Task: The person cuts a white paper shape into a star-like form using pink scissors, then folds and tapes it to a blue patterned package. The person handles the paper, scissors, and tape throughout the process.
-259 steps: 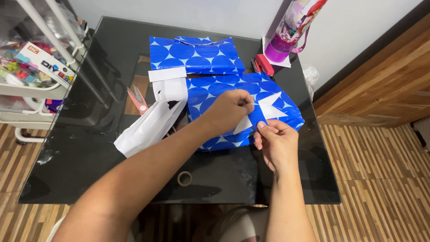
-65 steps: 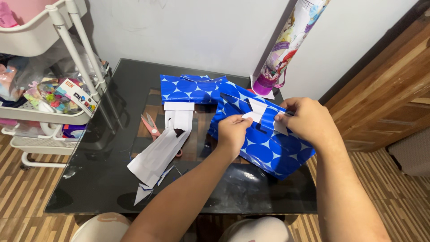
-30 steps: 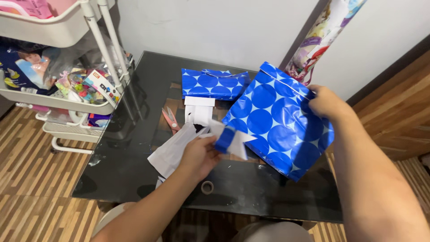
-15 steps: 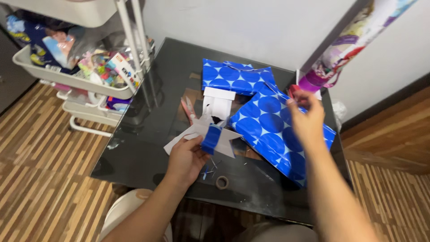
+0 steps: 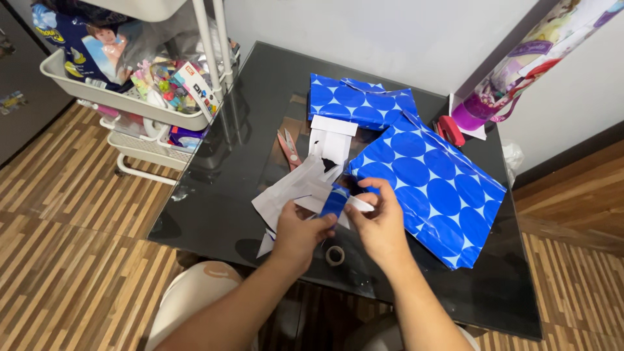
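Observation:
Both my hands hold a small scrap of blue wrapping paper (image 5: pixel 336 199) with a white underside, above the near edge of the black glass table (image 5: pixel 214 188). My left hand (image 5: pixel 300 231) pinches its lower left part. My right hand (image 5: pixel 383 224) pinches its right white tip. Just to the right lies a large parcel (image 5: pixel 432 185) wrapped in blue paper with lighter star shapes, flat on the table, with neither hand on it. A second, smaller blue wrapped parcel (image 5: pixel 361 102) lies behind it near the wall.
White paper offcuts (image 5: pixel 292 188) lie left of my hands. Pink-handled scissors (image 5: pixel 288 145) rest beside them. A tape roll (image 5: pixel 335 255) sits at the table's near edge, a red stapler (image 5: pixel 450 130) and a gift-wrap roll (image 5: pixel 520 71) at the back right, a white trolley (image 5: pixel 130 84) at left.
My right hand has let go of the large blue parcel, which now lies flat, and has come over to the paper scrap that my left hand held. The view has swung left.

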